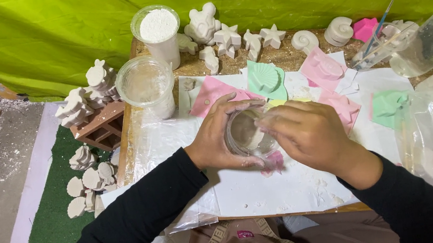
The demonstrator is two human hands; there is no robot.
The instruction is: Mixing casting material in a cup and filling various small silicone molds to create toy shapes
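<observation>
Now mixing: left hand [213,143] grip wrapped shut around clear cup [248,134], right hand [310,132] fingers dipped in its rim, pink mould [274,162] just below; next likely needs steady pour.

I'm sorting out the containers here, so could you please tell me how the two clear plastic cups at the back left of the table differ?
The rear cup is filled to the brim with white powder; the front cup looks nearly empty, with only a white film on its walls. The rear cup looks narrower, the front cup wider. The rear cup stands beside the plaster figures; the front cup stands nearer the left hand. Both are clear, upright and uncovered.
</observation>
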